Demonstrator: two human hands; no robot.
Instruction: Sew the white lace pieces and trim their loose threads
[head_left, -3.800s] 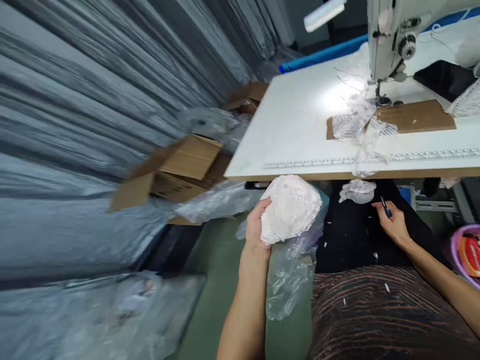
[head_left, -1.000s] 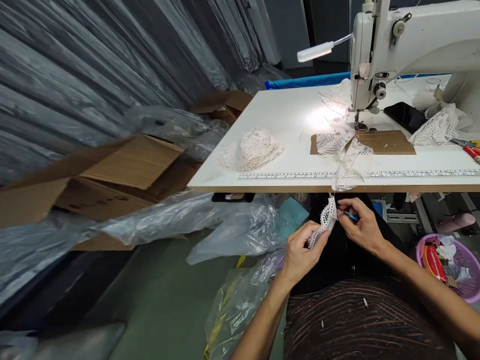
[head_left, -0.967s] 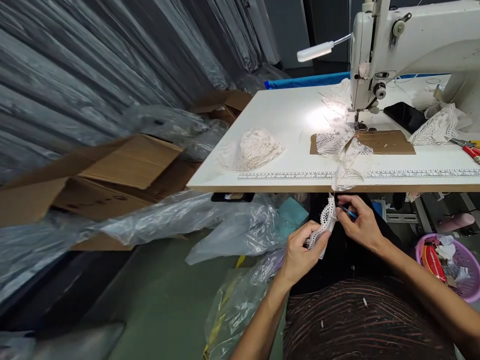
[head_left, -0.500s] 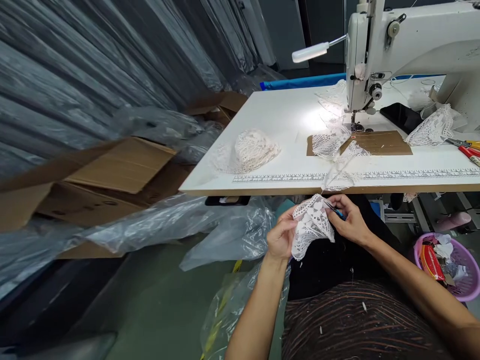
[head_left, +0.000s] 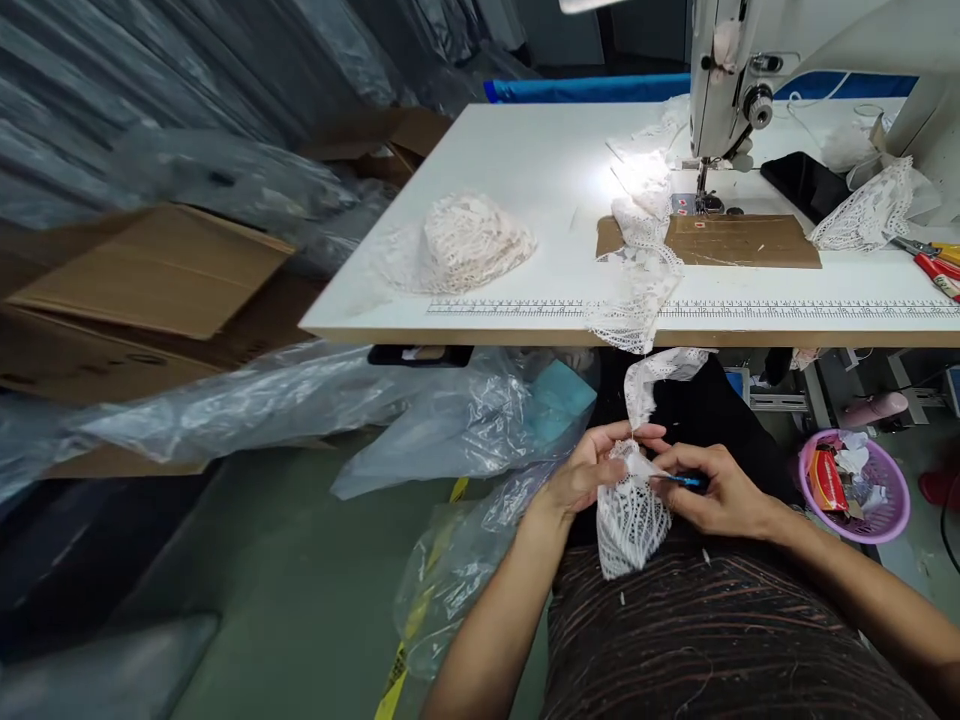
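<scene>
White lace piece (head_left: 634,515) hangs over my lap, its upper edge pinched in my left hand (head_left: 592,470). Beside it, my right hand (head_left: 716,490) is closed around small blue-handled thread snips (head_left: 686,481), whose tip points at the lace; the blades are mostly hidden. From the held piece a narrow lace strip (head_left: 641,390) runs up to the table edge. More joined lace (head_left: 634,290) lies over that edge and trails back to the sewing machine (head_left: 724,90).
A pile of lace (head_left: 476,245) sits on the white table (head_left: 525,160). Brown cardboard (head_left: 750,240), a black phone (head_left: 806,185) and red-handled pliers (head_left: 934,270) lie near the machine. A purple basket (head_left: 892,515) stands at right on the floor; cardboard boxes (head_left: 157,270) and plastic sheeting fill the left.
Both hands have moved down toward my body with the lace piece and snips. The lace chain has slid over the table edge, and a strip now hangs below it. The view has tilted down.
</scene>
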